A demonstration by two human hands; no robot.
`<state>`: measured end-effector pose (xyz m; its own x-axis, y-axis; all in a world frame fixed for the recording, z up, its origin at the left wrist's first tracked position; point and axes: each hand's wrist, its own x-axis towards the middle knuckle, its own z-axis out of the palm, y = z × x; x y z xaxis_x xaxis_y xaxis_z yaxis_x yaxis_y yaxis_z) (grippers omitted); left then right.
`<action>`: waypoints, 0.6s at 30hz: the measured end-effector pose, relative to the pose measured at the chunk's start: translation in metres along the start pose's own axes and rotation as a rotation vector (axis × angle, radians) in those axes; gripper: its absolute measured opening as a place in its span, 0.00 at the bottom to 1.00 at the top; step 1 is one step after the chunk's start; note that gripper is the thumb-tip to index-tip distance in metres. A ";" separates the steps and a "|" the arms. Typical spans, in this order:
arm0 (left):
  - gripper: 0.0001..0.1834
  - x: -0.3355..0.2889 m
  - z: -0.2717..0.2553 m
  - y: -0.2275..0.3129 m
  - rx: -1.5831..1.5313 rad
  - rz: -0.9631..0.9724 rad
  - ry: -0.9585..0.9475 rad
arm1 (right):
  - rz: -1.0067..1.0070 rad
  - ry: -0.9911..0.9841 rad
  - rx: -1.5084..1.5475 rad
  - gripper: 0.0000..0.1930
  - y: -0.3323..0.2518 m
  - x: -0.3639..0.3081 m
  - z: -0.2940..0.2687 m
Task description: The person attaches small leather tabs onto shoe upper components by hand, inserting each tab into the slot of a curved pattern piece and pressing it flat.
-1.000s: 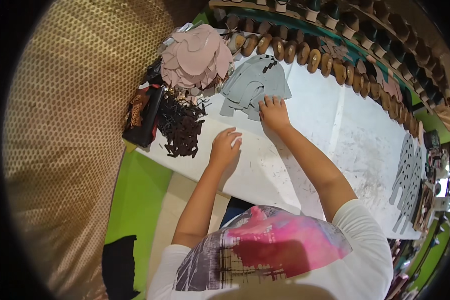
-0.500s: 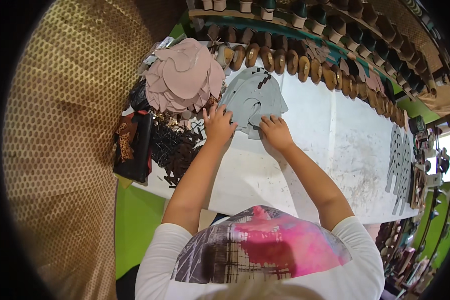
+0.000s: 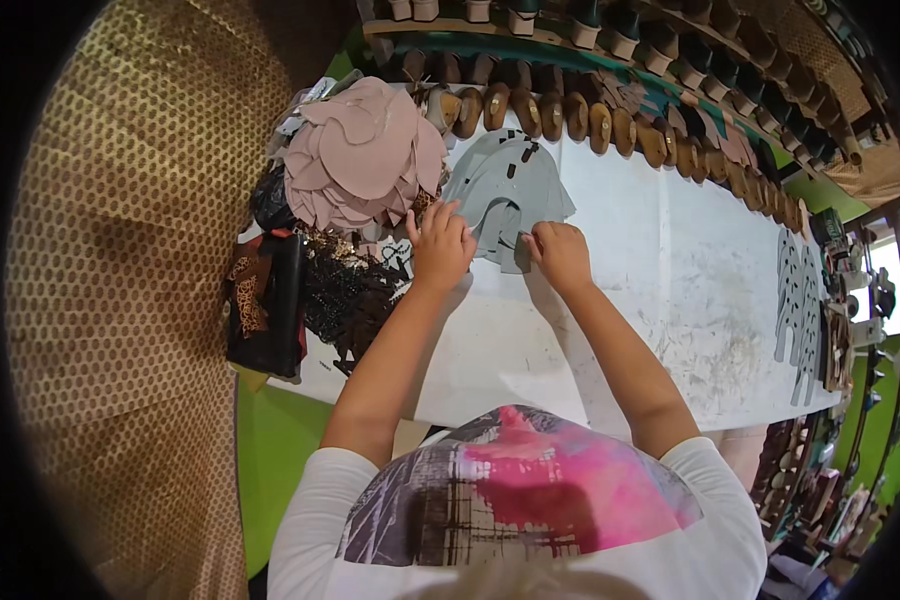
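A loose stack of grey, arch-shaped shoe upper pieces (image 3: 490,190) lies on the white table before me, with small dark strips on its far end. My left hand (image 3: 441,246) rests at the near left edge of the stack, fingers spread and holding nothing. At the near right edge, the fingers of my right hand (image 3: 561,252) are pinched together on the rim of a grey piece. The exact grip is partly hidden by the fingers. Beside my left hand rises a big pile of pink cut pieces (image 3: 365,145).
Black and brown straps (image 3: 345,300) lie heaped left of my forearm, beside a black folded item (image 3: 280,300). Brown shoe lasts (image 3: 550,118) line the table's far edge. Perforated grey pieces (image 3: 792,310) lie at the right end. Shelves of shoes (image 3: 660,45) stand behind.
My right hand has lifted slightly and its fingers have drawn from flat on the pieces into a pinch at the edge. My left hand stays almost in place.
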<state>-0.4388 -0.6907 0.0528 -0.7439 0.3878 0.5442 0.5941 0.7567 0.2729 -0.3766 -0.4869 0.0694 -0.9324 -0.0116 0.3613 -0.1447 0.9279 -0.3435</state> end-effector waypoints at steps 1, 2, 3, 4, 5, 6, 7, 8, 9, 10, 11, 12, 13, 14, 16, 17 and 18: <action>0.08 -0.003 -0.003 0.002 -0.029 -0.008 0.025 | -0.006 0.003 0.016 0.06 -0.003 -0.001 -0.005; 0.09 -0.007 -0.006 0.002 -0.059 -0.014 0.050 | -0.009 0.004 0.019 0.06 -0.004 -0.004 -0.009; 0.09 -0.012 -0.009 0.003 -0.054 -0.015 0.052 | -0.044 0.028 0.067 0.05 -0.006 -0.009 -0.012; 0.09 -0.019 -0.015 0.003 -0.056 0.017 0.041 | -0.080 0.051 0.117 0.05 -0.008 -0.014 -0.014; 0.10 -0.027 -0.021 0.006 -0.062 0.050 0.029 | -0.082 0.052 0.119 0.05 -0.009 -0.022 -0.016; 0.10 -0.035 -0.025 0.010 -0.063 0.050 0.028 | -0.082 0.014 0.160 0.05 -0.007 -0.031 -0.018; 0.09 -0.045 -0.031 0.013 -0.066 0.068 -0.032 | -0.082 -0.025 0.201 0.05 -0.007 -0.040 -0.020; 0.09 -0.056 -0.038 0.018 -0.068 0.085 -0.092 | -0.083 -0.026 0.202 0.05 -0.008 -0.050 -0.024; 0.09 -0.067 -0.044 0.023 -0.063 0.080 -0.094 | -0.118 -0.006 0.225 0.05 -0.011 -0.059 -0.027; 0.09 -0.079 -0.050 0.030 -0.065 0.059 -0.175 | -0.153 0.015 0.249 0.06 -0.013 -0.069 -0.030; 0.08 -0.089 -0.057 0.038 -0.067 0.041 -0.256 | -0.142 0.017 0.264 0.07 -0.013 -0.081 -0.031; 0.08 -0.101 -0.064 0.044 -0.061 0.036 -0.262 | -0.141 0.013 0.273 0.07 -0.015 -0.091 -0.033; 0.09 -0.112 -0.071 0.052 -0.071 0.016 -0.298 | -0.129 -0.058 0.290 0.07 -0.016 -0.101 -0.036; 0.10 -0.122 -0.078 0.059 -0.082 0.000 -0.331 | -0.117 -0.126 0.304 0.07 -0.018 -0.111 -0.042; 0.10 -0.143 -0.086 0.066 -0.095 -0.016 -0.406 | -0.117 -0.186 0.310 0.08 -0.016 -0.129 -0.046; 0.10 -0.152 -0.089 0.068 -0.113 -0.037 -0.479 | -0.138 -0.260 0.316 0.08 -0.019 -0.136 -0.053; 0.10 -0.156 -0.092 0.072 -0.111 -0.040 -0.481 | -0.157 -0.336 0.319 0.08 -0.022 -0.140 -0.062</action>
<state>-0.2516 -0.7457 0.0605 -0.8081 0.5784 0.1112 0.5718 0.7253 0.3833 -0.2224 -0.4830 0.0806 -0.9387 -0.3108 0.1488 -0.3379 0.7452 -0.5749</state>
